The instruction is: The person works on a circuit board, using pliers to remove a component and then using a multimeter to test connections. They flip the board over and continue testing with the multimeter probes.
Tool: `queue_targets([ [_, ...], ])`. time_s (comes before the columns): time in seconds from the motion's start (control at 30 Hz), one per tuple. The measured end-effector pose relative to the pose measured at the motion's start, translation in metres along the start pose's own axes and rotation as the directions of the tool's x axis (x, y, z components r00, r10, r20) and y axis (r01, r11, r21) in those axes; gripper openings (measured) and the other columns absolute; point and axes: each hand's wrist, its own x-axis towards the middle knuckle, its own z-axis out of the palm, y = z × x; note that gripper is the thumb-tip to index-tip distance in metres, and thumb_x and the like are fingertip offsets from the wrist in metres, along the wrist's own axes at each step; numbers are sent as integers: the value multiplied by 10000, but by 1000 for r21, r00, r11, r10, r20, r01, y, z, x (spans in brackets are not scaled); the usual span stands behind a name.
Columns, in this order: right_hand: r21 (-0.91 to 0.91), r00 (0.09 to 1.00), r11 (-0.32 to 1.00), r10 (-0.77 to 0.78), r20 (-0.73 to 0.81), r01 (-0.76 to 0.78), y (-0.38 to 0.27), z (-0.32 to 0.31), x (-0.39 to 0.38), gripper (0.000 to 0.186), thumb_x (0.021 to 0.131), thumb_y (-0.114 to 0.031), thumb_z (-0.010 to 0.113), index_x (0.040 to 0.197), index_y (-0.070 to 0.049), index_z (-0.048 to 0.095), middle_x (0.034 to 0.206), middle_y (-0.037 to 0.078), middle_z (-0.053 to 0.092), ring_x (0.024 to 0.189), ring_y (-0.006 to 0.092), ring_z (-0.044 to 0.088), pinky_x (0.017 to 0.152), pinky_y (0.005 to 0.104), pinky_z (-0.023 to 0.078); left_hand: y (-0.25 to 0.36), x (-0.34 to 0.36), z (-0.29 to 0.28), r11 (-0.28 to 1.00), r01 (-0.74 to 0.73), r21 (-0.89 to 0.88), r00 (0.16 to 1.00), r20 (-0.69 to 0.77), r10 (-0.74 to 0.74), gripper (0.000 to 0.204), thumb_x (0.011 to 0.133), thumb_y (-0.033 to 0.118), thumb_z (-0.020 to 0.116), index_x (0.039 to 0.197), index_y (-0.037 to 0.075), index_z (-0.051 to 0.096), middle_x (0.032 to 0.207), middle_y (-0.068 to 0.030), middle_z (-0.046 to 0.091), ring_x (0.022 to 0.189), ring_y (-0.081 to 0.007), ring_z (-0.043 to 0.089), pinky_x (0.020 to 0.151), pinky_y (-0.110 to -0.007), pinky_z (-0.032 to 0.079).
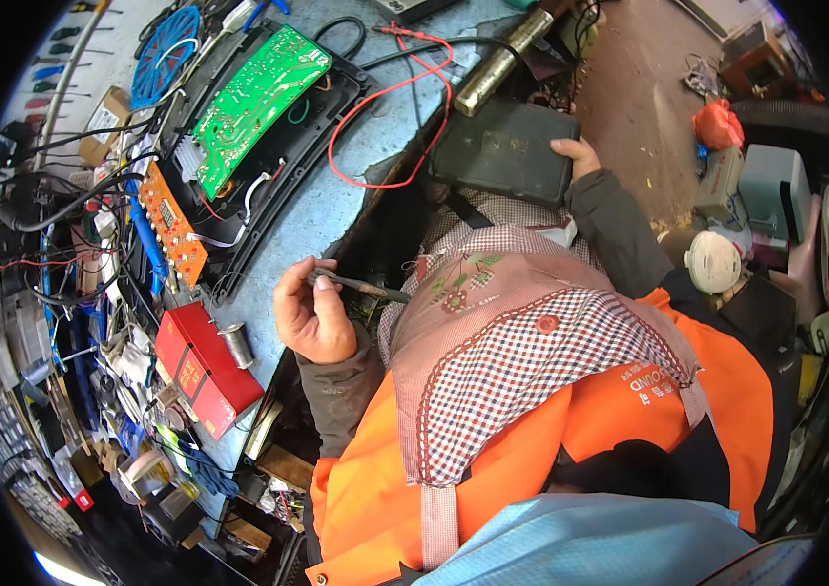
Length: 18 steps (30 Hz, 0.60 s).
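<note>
My left hand (315, 317) is closed around a slim, dark, pen-like tool (361, 285), thumb on one side and fingers on the other. The tool points right, across the front of my checked apron (522, 361); its exact kind is unclear. My right hand (579, 156) grips the right edge of a flat, dark case (504, 148), thumb on top and the other fingers hidden beneath. The case is closed and lies over my lap. Left of it, on the blue bench (312, 220), a green circuit board (263, 107) rests in a black plastic housing (283, 190).
A red test lead (338, 146) loops over the bench edge beside a metal tube (502, 63). An orange circuit board (172, 225), a red box (207, 366) and a solder spool (236, 345) sit left of my left hand. Tangled cables and tools crowd the far left.
</note>
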Motion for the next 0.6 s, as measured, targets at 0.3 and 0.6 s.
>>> queue_targets([
  [0.3,37,984,999,-11,181,4,19,17,10,668,800,-70,734,1449,53,634,1291,226,763,1113,386,782,990,531,666,-10,12,1,999,34,19,998,-45,-33,269,1067,-19,634,1335,-32,650,1129,-145,762,854,-100,630,787,-242,526],
  [0.6,97,977,991,72,201,-93,17,-4,24,667,801,-91,725,1441,79,644,1305,259,762,1136,430,772,1024,568,646,-15,18,2,997,47,63,997,-71,-43,277,1051,-33,632,1326,-13,660,1112,-131,766,826,-86,632,735,-222,516],
])
